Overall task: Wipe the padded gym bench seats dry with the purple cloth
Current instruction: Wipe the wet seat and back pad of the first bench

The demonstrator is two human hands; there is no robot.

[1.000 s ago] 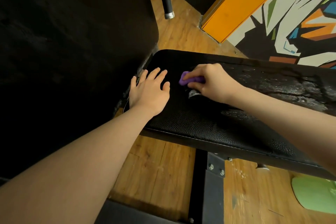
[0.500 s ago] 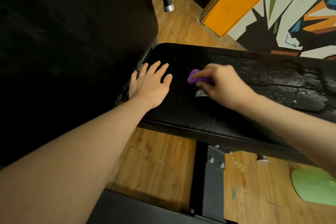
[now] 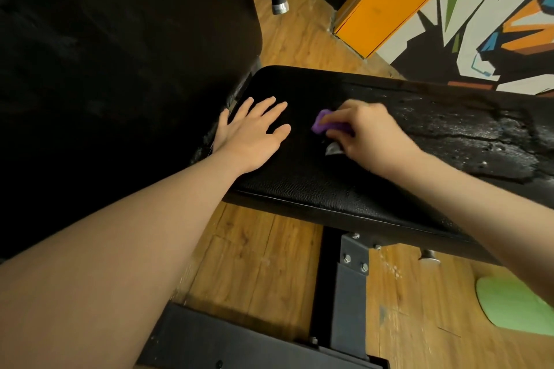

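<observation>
Left hand: we find our left hand [image 3: 253, 135] lying flat on the near end of the black padded seat [image 3: 314, 189], fingers straight and slightly spread, gripping nothing.
Right hand: our right hand [image 3: 370, 136] sits on the same seat just to the right of the left fingertips, fingers curled and clamped on the purple cloth [image 3: 325, 126].
Purple cloth: bunched small, pressed against the pad; only its left end shows past the curled fingers, the rest hidden under the hand.
Grey scrap: a small pale grey piece [image 3: 333, 149] shows beneath the right fingers; we cannot tell what it is.
Seat surface: beyond the right knuckles the pad looks rough, cracked and glistening [image 3: 464, 129]; under and between our two hands it reads as smooth grained black.
Upright pad: a large black cushion [image 3: 120, 54] stands just left of the left fingers.
Frame: a dark metal post with bolts [image 3: 350, 278] below the seat.
Floor: wooden planks [image 3: 263, 263]; a green mat [image 3: 515, 305] lies at lower right.
</observation>
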